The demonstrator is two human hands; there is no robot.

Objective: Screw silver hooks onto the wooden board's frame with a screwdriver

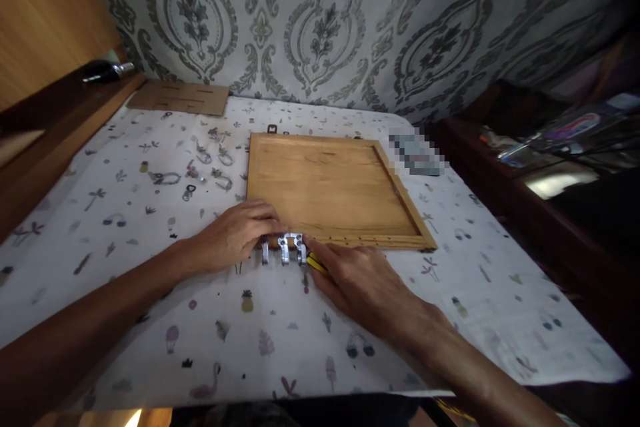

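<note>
A shallow wooden tray-like frame lies flat on a table under a white patterned cloth. Three small metal clips sit in a row on its near edge, towards the left corner. My left hand rests at that corner, fingers curled against the wood next to the leftmost clip. My right hand lies just below the near edge, closed round a thin yellow-and-black tool whose tip points at the rightmost clip.
Several loose metal clips lie scattered on the cloth left of the frame. A brown cardboard piece sits at the back left. A dark bottle lies on the left ledge. Cluttered dark shelves stand to the right.
</note>
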